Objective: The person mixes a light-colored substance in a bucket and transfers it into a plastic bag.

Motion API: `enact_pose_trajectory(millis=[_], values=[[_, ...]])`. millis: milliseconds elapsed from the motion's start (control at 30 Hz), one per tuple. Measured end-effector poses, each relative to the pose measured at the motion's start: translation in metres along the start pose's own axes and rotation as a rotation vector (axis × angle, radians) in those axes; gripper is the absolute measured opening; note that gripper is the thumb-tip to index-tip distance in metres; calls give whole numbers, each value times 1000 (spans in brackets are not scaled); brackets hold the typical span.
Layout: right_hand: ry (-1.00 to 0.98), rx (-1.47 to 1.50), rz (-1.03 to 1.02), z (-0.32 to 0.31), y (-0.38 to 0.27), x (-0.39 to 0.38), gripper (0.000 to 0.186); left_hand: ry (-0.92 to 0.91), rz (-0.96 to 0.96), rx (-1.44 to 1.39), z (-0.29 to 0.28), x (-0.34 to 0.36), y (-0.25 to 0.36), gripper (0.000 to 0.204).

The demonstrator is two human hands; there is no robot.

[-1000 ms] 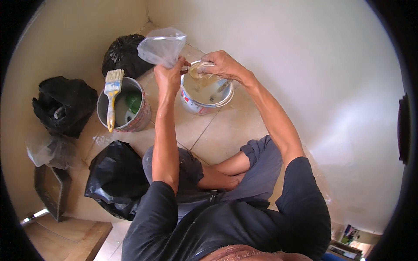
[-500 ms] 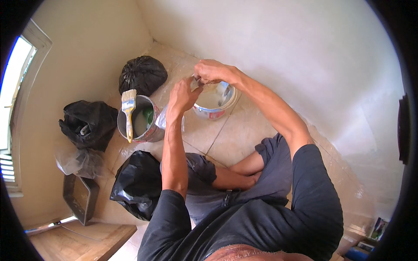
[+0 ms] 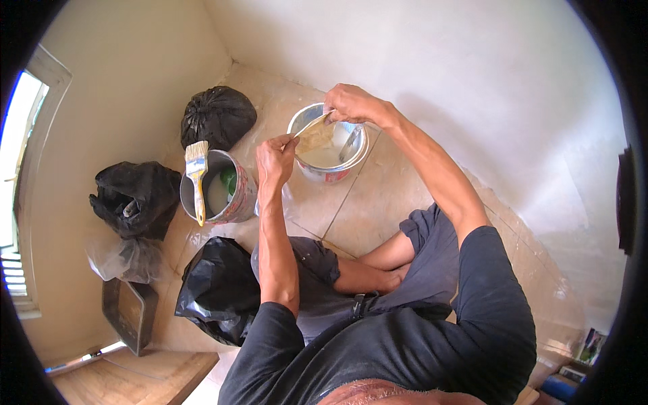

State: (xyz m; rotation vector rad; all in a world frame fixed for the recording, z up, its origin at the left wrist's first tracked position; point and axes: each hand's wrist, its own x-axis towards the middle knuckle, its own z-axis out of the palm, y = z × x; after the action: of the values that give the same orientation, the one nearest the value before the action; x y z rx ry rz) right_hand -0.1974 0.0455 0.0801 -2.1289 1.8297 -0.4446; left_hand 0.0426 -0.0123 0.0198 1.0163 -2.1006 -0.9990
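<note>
A thin, beige, see-through sheet (image 3: 315, 138), perhaps a piece of cloth or a bag, stretches between my two hands above a white bucket (image 3: 325, 174). My left hand (image 3: 275, 156) pinches its left end at the bucket's left rim. Above the far rim, my right hand (image 3: 356, 104) pinches the other end, its fingers closed. Pale off-white liquid (image 3: 327, 157) shows inside the bucket. A grey-bladed tool (image 3: 352, 144) leans against the inner right wall; its kind I cannot make out.
Left of the bucket, a wide paintbrush (image 3: 196, 177) lies across a grey pail (image 3: 235, 208) with something green inside. Black plastic bags (image 3: 217, 116) stand around it, one by my left knee. A black-rimmed tray (image 3: 138, 324) leans near a wooden board (image 3: 145, 378). Walls rise beyond and to the right.
My hands have drawn apart, the left one leftward and down, the right one rightward. The thin sheet, bunched between them before, is now spread out over the bucket.
</note>
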Motion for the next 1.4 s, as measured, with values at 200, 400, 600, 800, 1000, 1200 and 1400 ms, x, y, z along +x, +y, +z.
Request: enact_pose_trajectory(millis=[200, 400, 600, 800, 1000, 1200, 1400], values=[[-100, -122, 83, -15, -19, 14, 18, 12, 228, 34, 9, 28, 44, 24], [173, 233, 91, -4, -9, 4, 24, -60, 108, 56, 9, 30, 24, 26], [164, 168, 157, 13, -8, 5, 34, 57, 246, -188, 21, 33, 30, 23], [137, 271, 191, 2, -20, 9, 29, 38, 78, -349, 22, 40, 26, 18], [220, 330, 90, 15, -13, 6, 22, 43, 252, -292, 21, 43, 29, 18], [289, 248, 104, 28, -22, 7, 15, 135, 175, -400, 29, 43, 22, 16], [306, 167, 232, 46, -22, -4, 22, 217, 175, -357, 35, 40, 21, 16]])
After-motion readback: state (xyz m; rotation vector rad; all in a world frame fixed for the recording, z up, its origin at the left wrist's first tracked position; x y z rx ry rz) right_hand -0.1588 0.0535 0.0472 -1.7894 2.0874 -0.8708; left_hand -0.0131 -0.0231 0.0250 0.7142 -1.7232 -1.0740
